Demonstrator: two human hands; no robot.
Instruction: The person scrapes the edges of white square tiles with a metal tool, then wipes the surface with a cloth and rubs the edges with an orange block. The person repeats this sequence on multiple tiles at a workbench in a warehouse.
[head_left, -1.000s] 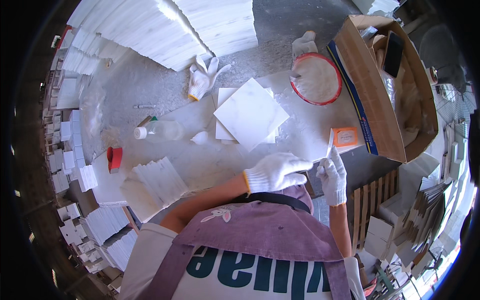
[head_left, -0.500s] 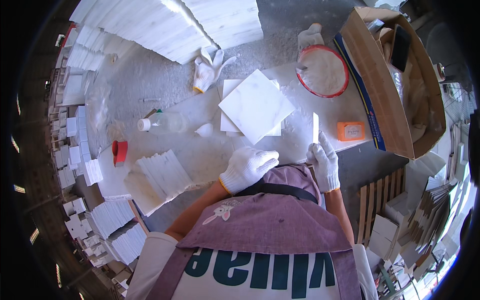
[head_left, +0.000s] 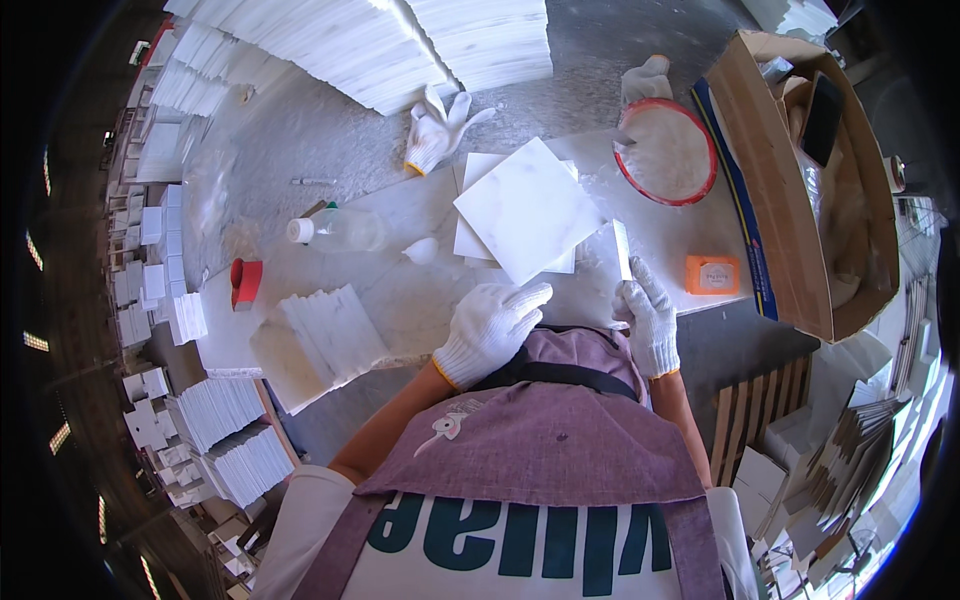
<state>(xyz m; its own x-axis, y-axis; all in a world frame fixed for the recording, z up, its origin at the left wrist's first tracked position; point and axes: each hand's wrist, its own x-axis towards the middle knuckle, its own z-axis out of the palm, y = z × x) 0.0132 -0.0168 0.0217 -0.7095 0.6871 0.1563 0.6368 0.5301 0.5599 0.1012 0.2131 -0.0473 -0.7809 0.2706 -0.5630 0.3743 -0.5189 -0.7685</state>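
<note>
Since a second ago the right hand (head_left: 650,318) has carried its thin white tile strip (head_left: 622,250) from beside the orange box (head_left: 712,274) to the square tile's (head_left: 528,208) right edge, pinching it upright, while the left hand (head_left: 490,325) hovers open below that tile.

Small orange rectangular box (head_left: 712,273) with a pale label on the worktable, just right of the gloved right hand (head_left: 648,318). Big open brown cardboard carton (head_left: 775,215) at the table's right edge, with a dark phone-like slab (head_left: 822,118) lying inside it.
</note>
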